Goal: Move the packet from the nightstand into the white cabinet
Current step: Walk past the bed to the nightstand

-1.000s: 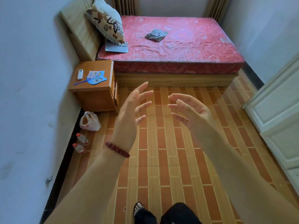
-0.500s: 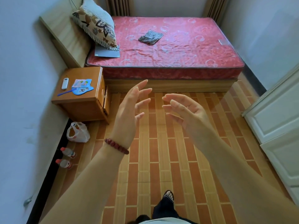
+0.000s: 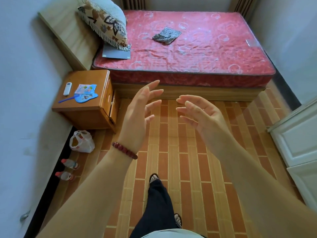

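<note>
The packet [image 3: 85, 88] lies flat on top of the nightstand [image 3: 82, 110], toward its middle and back edge, resting partly on a blue hand fan [image 3: 85, 97] whose handle points toward the nightstand's front left corner. A white remote [image 3: 67, 88] lies just beside the packet, nearer the left edge by the wall. The nightstand stands against the wall, touching the corner of the bed [image 3: 180, 48] on its right.

Both hands are raised in the air over the floor, well apart from the nightstand and from each other. The left hand [image 3: 137, 115] is spread wide with fingers fanned and holds nothing; a red bead bracelet [image 3: 124, 150] circles its wrist. The right hand [image 3: 204, 115] is likewise empty, its fingers loosely curved and apart, palm turned toward the left hand.

On the floor by the wall, just in front of the nightstand, sits a white plastic bag [image 3: 82, 141], and nearer still two small bottles [image 3: 68, 169] lie one behind the other. On the bed, a patterned pillow [image 3: 106, 23] leans at the headboard over a grey flat sheet [image 3: 116, 53], and a striped folded cloth [image 3: 166, 36] lies near the mattress middle. The white cabinet [image 3: 298, 143] stands at the right edge of the view, its panelled doors closed. A sandalled foot [image 3: 154, 179] steps forward on the brick-patterned floor [image 3: 180, 160] between the arms.
</note>
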The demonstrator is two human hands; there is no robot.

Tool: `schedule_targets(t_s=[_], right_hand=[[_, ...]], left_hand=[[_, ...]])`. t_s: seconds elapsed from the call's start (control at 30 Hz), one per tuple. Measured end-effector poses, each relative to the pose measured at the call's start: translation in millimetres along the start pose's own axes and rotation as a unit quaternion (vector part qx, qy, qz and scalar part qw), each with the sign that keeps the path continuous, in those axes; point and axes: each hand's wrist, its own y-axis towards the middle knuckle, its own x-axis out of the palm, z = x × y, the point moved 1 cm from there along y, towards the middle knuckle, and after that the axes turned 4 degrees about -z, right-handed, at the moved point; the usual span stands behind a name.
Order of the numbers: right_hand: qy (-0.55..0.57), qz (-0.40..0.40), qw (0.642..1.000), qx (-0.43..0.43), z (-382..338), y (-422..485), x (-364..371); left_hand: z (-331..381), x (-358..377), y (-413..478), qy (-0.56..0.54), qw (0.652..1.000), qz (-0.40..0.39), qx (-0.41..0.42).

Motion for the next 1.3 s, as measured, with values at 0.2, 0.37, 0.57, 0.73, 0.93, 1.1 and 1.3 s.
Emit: schedule_targets(t_s=[0.2,0.37,0.57,0.73,0.93,1.1,1.3], right_hand=[[0.002,0.004,1.0,0.004,-5,67,-10],[0.01,0.001,1.0,0.004,-14,129,-9],[0.008,0.0,1.0,-0.004,-18,182,-13],[0.014,-0.002,1.0,0.009,-16,227,-26],[0.018,-0.025,0.999,0.009,-22,293,-52],[0.038,-0.05,0.998,0.006,-30,350,-82],[0.043,-0.078,0.996,0.007,-28,406,-115]], left_hand=[[7,-8,67,0.0,1.0,-0.005,-0.001],[20,-21,128,0.003,1.0,0.002,0.005],[23,-29,182,0.0,1.0,-0.005,0.001],[21,-30,225,0.0,1.0,0.002,-0.012],[21,-22,285,-0.01,0.999,0.035,-0.01],[30,-1,343,-0.013,0.998,0.058,-0.004],[35,16,401,0.004,0.995,0.096,0.004]])
